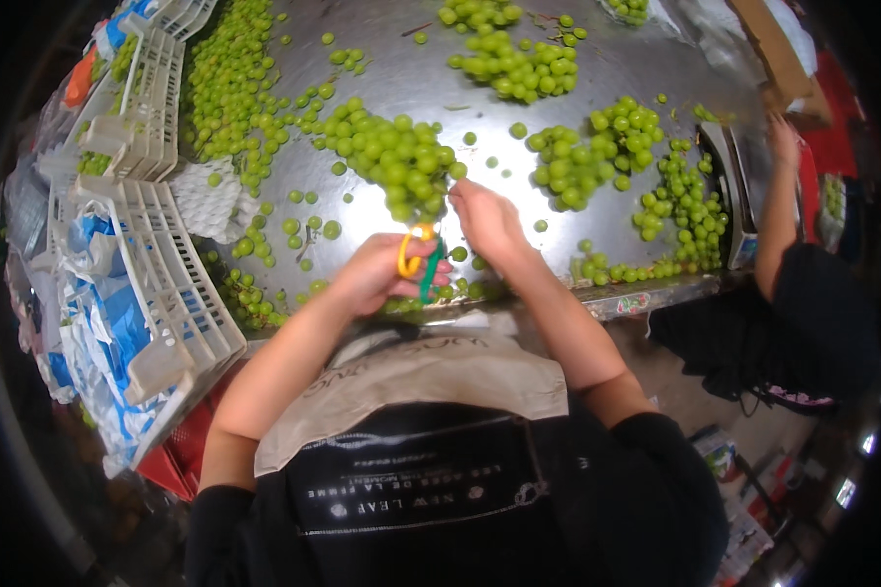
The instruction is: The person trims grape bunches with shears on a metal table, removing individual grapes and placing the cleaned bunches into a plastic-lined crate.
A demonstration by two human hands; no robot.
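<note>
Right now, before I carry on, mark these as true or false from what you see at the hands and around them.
1. The left hand holds scissors with yellow and green handles. True.
2. The right hand rests on an empty crate. False: it touches the bunch of green grapes on the metal table.
3. White plastic crates stand to the left. True.
4. The grapes are dark purple. False: they are green.
5. Another person's hand shows at the right. True.
</note>
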